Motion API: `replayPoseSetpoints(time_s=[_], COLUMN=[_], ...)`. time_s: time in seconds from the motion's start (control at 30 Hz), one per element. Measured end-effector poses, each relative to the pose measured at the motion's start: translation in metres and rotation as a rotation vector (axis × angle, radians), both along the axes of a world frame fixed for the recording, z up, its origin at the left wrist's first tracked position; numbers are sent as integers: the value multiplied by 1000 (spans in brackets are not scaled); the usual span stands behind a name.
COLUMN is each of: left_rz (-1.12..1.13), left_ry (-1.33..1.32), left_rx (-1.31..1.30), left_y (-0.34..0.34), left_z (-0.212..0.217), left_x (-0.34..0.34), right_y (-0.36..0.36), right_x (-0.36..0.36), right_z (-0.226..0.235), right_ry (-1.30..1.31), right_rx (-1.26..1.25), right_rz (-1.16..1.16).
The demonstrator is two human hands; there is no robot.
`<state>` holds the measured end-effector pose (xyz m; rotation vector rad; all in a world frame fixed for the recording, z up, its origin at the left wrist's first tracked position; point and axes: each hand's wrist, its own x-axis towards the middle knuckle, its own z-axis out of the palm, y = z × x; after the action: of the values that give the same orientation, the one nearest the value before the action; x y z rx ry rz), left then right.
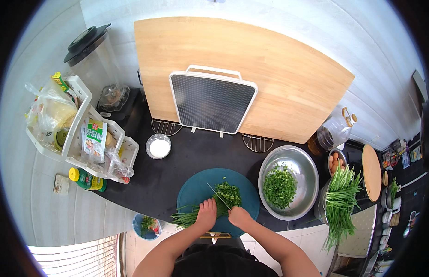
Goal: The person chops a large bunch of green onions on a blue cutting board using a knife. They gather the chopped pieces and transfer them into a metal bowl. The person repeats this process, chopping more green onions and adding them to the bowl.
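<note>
At the far left of the dark counter stands my white tiered rack [78,134], loaded with bags and packets, with a yellow-capped green bottle [86,179] lying near its base and a black-lidded clear jar [91,51] behind it. To the right of the rack sits a small glass bowl of white powder [159,146]. Below the counter edge, a blue bin [146,226] holds green trimmings. Next comes the round teal cutting board [193,191] at the near edge of the counter. My left hand [206,213] lies curled, palm down, on a bundle of long green chives [189,216], pinning the stalks to the board; their uncut ends trail off to the left. My right hand [239,215], just beside it, is closed round the handle of a knife [219,195], the blade angled away across the stalks. A heap of chopped chives [229,192] lies on the board beyond the blade. Behind the board, a white-framed mesh tray [212,100] leans against a large wooden board [288,87]. To the right, a steel bowl [306,171] holds more chopped greens. Further right, a bunch of uncut chives [341,201] hangs over a metal pot, with a bowl of eggs [335,161] and an oil bottle [332,131] behind it.
</note>
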<state>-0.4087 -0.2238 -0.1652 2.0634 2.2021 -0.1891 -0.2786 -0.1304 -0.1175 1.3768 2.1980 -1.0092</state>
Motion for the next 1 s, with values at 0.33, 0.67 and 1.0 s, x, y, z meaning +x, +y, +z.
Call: replayPoseSetpoints(time_s=[0.33,0.67,1.0], left_rz=[6,15,21], left_ry=[13,-39,-39], left_rx=[5,55,17], left_y=[3,0,-4], left_z=[0,-1,1], left_x=[1,2,5], right_y=[2,1,0], right_x=[-29,-17,-28], right_z=[-21,-23,-31], right_ry=[17,63,224], right_rx=[116,112,250], right_rz=[-35,-16,-105])
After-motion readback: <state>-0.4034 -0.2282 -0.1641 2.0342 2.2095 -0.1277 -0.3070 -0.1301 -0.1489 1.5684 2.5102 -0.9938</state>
